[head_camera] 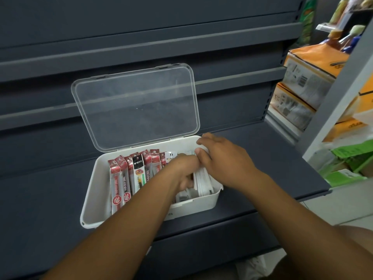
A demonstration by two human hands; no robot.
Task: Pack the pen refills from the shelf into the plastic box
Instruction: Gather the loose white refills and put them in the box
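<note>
Plastic box point(91, 196), lid up, on shelf point(268, 156): red refill packs point(119, 178) left of my left hand point(182, 171); white packs point(203, 183) under my right hand point(224, 162). Both hands' fingertips buried and blurred; I cannot tell either grip.

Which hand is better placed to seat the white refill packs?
Likely right: the right hand holds the white refill packs at the right end of the plastic box; the left hand is beside them, blurred.
</note>
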